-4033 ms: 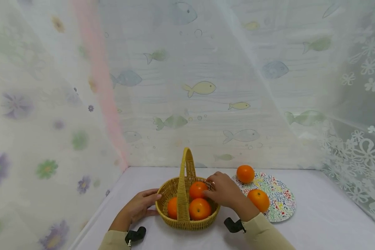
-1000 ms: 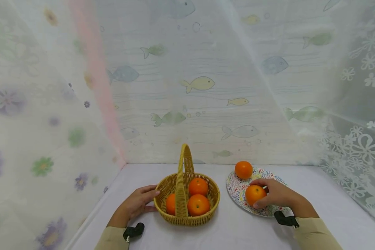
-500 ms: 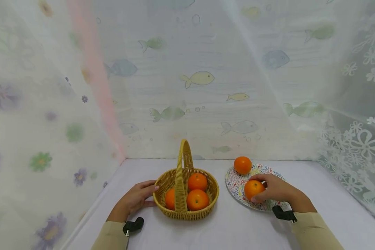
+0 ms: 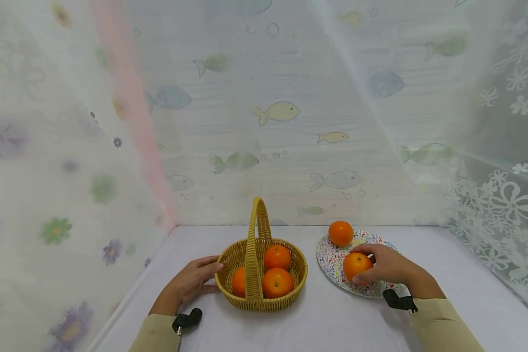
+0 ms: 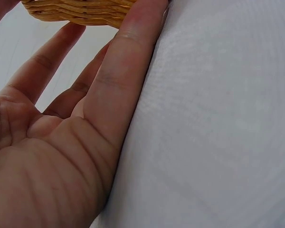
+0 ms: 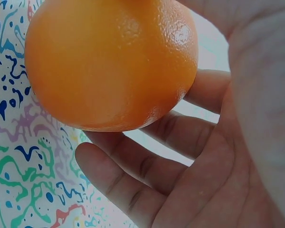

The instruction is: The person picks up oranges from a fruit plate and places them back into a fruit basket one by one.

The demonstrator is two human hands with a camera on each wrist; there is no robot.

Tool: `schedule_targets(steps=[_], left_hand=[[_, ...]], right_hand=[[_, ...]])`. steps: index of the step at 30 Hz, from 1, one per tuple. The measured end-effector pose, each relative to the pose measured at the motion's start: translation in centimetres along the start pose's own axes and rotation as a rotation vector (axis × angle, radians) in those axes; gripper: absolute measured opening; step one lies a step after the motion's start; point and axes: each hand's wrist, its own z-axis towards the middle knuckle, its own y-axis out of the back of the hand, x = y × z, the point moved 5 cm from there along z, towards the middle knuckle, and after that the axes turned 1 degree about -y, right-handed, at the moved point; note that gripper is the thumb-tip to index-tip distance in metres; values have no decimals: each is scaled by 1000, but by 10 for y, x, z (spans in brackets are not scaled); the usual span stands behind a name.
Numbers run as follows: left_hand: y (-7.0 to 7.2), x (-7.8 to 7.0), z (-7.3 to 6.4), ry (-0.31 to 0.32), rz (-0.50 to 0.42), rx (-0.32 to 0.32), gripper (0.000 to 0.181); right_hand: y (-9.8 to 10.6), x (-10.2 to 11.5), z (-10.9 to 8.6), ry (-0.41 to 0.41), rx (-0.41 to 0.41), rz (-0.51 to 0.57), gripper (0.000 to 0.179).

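My right hand [image 4: 386, 266] holds an orange [image 4: 358, 267] on the patterned plate, thumb at its near side and fingers curled behind it. In the right wrist view the orange [image 6: 111, 66] sits between thumb and fingers, the multicoloured plate [image 6: 19, 166] beneath. A second orange [image 4: 341, 233] rests at the plate's back left. My left hand [image 4: 192, 281] touches the left rim of a yellow wicker basket [image 4: 264, 305], its fingers extended. Three oranges lie in the basket, one [image 4: 239, 282] partly hidden by the handle [image 4: 253, 264]. The left wrist view shows the fingers [image 5: 116, 80] reaching to the basket's wall.
The plate [image 4: 330, 274] is round and lies right of the basket on a white tablecloth [image 4: 308, 322]. A fish-print curtain [image 4: 286, 161] hangs behind the table, with flower-print sheets at both sides. The basket's tall handle arches above its rim.
Since four seconds ago, my right hand has left an orange in the basket, moved right and taken hold of an orange on the plate. Over the last second both hands have barely moved.
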Motion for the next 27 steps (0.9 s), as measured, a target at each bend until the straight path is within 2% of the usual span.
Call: schedule_targets(steps=[7, 16, 27], left_hand=[[2, 2, 0, -5, -9, 9, 68], [0, 0, 2, -21, -17, 26, 67], [-2, -2, -1, -1, -2, -1, 68]], right_hand=[[-1, 0, 1, -9, -6, -1, 69], [3, 12, -3, 0, -20, 0, 72], [7, 26, -4, 33, -63, -61, 68]])
